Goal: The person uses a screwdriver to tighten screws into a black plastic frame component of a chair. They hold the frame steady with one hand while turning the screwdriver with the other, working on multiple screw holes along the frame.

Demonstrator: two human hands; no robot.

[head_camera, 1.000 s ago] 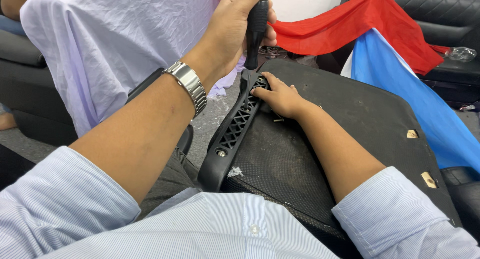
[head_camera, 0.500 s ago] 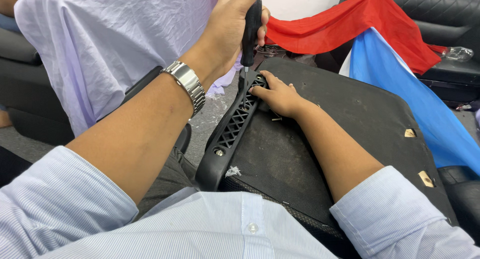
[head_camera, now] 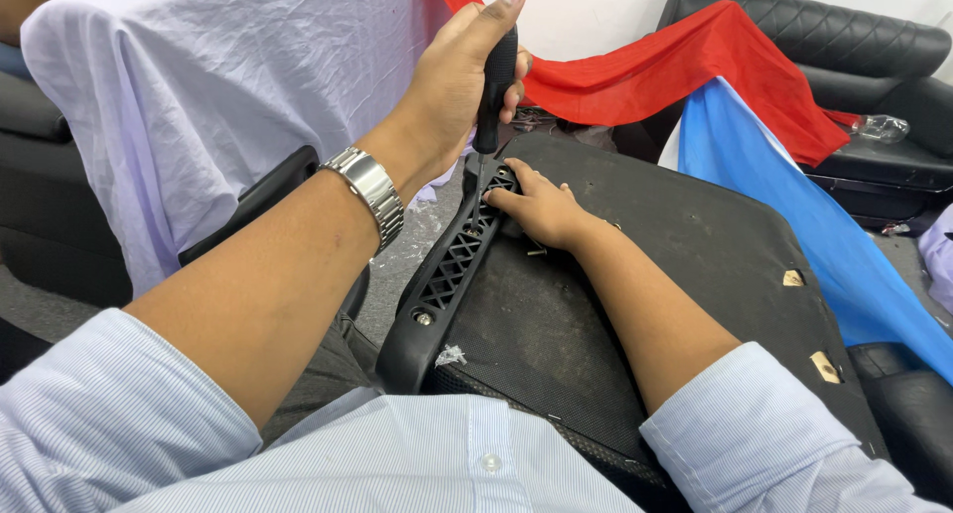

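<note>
Screwdriver with a black handle is upright in my left hand, fingers wrapped tight around the grip, thin shaft pointing down at the far end of the black latticed plastic frame. That frame runs along the left edge of the black mesh chair seat lying across my lap. My right hand presses flat on the seat beside the tip, fingers together, gripping nothing. A silver metal wristwatch sits on my left wrist.
</note>
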